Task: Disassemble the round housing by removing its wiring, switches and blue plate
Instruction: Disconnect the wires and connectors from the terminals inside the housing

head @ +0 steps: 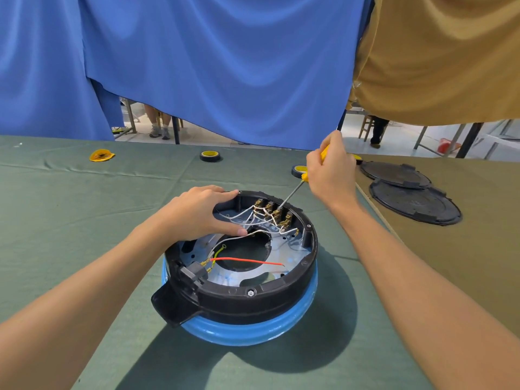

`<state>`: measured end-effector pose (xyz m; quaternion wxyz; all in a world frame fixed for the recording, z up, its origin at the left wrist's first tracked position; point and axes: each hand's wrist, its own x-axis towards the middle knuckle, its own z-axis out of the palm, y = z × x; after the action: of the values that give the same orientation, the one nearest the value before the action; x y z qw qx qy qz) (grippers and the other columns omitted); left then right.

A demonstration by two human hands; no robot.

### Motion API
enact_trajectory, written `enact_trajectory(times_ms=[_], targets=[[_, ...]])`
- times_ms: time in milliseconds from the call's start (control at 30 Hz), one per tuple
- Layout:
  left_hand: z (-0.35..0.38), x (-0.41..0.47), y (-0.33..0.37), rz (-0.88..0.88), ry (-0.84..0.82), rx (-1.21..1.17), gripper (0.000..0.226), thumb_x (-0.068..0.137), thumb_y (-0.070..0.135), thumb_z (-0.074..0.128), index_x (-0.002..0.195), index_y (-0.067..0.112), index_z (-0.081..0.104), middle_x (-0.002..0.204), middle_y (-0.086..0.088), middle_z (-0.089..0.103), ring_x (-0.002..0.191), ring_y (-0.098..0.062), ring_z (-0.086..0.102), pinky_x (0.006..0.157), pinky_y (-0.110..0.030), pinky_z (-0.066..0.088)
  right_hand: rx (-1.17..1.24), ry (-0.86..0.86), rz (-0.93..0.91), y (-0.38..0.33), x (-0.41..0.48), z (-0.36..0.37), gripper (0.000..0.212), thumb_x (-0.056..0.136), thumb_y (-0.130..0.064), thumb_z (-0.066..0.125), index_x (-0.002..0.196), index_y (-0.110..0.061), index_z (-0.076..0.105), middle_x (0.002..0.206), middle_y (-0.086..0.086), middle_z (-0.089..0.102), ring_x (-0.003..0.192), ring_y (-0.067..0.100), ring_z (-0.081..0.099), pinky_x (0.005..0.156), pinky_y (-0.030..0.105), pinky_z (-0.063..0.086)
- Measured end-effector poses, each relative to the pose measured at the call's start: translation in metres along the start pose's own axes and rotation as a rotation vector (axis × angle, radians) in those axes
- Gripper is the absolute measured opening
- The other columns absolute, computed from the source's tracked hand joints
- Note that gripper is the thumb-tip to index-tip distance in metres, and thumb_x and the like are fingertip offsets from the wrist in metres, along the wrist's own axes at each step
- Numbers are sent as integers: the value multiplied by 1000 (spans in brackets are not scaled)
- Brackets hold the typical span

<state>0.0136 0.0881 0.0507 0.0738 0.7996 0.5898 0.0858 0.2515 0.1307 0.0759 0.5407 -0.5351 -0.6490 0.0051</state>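
A blue draped cloth curtain (pixel 225 66) and a tan cloth (pixel 436 52) hang behind a table under wrinkled green fabric (pixel 70 220). At the table's centre, between both forearms, sits the round black plastic housing (pixel 253 302), open side up on a glossy blue rounded base (pixel 253 330). Its flat black lug (pixel 171 302) points to the near left. Inside lies a bluish-silver sheet-metal plate (pixel 289 249) with a large round hole.

To the right, on brown cloth, 2 flat black round lids (pixel 413 204) overlap.

The left hand (pixel 202 212) rests palm down on the far-left rim, fingers straight and relaxed, the thumb reaching in beside thin white wires (pixel 253 218). The right hand (pixel 332 170) is curled tightly round the yellow handle of a slim steel-shafted screwdriver (pixel 292 192). Its long axis slants from upper right down to the left, tip at a row of black switches with brass terminals (pixel 274 212) on the housing's far wall.

A red wire (pixel 247 260) lies straight across the hole, running left to right. A green-yellow wire (pixel 218 251) curves near a black connector block (pixel 194 273) at the near-left wall.

2 black tape rolls with yellow cores (pixel 210 156) lie beyond the housing, one just beside the screwdriver handle. A crumpled yellow scrap (pixel 101 155) lies far left.
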Motion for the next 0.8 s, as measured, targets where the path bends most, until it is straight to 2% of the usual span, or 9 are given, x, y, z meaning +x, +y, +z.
enact_trajectory(times_ms=[100, 167, 233, 333, 400, 500, 567, 733, 800], targets=[[0, 0, 1, -5, -1, 2, 116, 52, 90, 41, 152, 33, 28, 151, 5, 39, 135, -22, 38, 107, -42, 36, -22, -11, 290, 5, 0, 1, 3, 94, -8, 38, 91, -9, 39, 76, 7, 45, 64, 10, 39, 46, 29, 24], [0, 0, 0, -6, -2, 2, 115, 52, 90, 40, 152, 34, 28, 151, 5, 39, 135, -22, 38, 106, -42, 37, -43, -23, 454, 9, -1, 2, 2, 96, -10, 37, 94, -10, 39, 87, 9, 45, 67, 12, 31, 48, 30, 19], [0, 0, 0, -5, 4, -4, 115, 52, 91, 41, 151, 34, 29, 150, 6, 39, 134, -21, 38, 106, -41, 38, -33, -21, 368, 8, -3, 3, 4, 94, -8, 38, 90, -9, 38, 79, 6, 43, 66, 8, 31, 48, 31, 21], [0, 0, 0, -2, -2, -7, 115, 52, 90, 41, 151, 33, 29, 150, 6, 40, 134, -21, 39, 105, -42, 38, -36, -32, 226, 4, -1, 3, 3, 93, -6, 40, 92, -5, 43, 71, 4, 41, 67, 12, 37, 53, 37, 35], [0, 0, 0, -1, -7, -12, 115, 53, 90, 42, 151, 33, 28, 150, 6, 39, 134, -21, 39, 106, -42, 38, -54, -40, 257, 3, 2, 4, 6, 94, -7, 40, 96, -3, 44, 73, 6, 43, 67, 14, 38, 54, 37, 37], [0, 0, -1, -5, -5, -19, 114, 53, 90, 43, 151, 34, 28, 150, 6, 40, 133, -21, 39, 106, -43, 39, -63, -54, 334, 6, 0, 3, 4, 95, -8, 38, 95, -6, 42, 77, 6, 43, 67, 12, 35, 50, 33, 30], [1, 0, -1, -8, -7, -20, 115, 53, 91, 41, 151, 35, 28, 150, 7, 39, 134, -21, 39, 106, -45, 39, -59, -33, 298, 7, -1, 2, 4, 94, -7, 38, 93, -6, 41, 73, 5, 41, 66, 11, 34, 50, 35, 30], [1, 1, -2, -10, -10, -21, 114, 52, 91, 41, 151, 36, 27, 151, 6, 38, 135, -22, 38, 107, -46, 38, -97, 29, 158, -2, -1, -2, 8, 93, -4, 39, 97, 0, 45, 66, 5, 42, 62, 12, 40, 58, 47, 45], [1, 1, -2, -11, -8, -19, 115, 51, 92, 40, 151, 36, 27, 151, 7, 37, 135, -22, 38, 107, -46, 38, -105, 3, 89, -6, -1, -4, 6, 93, -4, 40, 95, -1, 44, 64, 6, 44, 62, 19, 46, 58, 49, 46]])
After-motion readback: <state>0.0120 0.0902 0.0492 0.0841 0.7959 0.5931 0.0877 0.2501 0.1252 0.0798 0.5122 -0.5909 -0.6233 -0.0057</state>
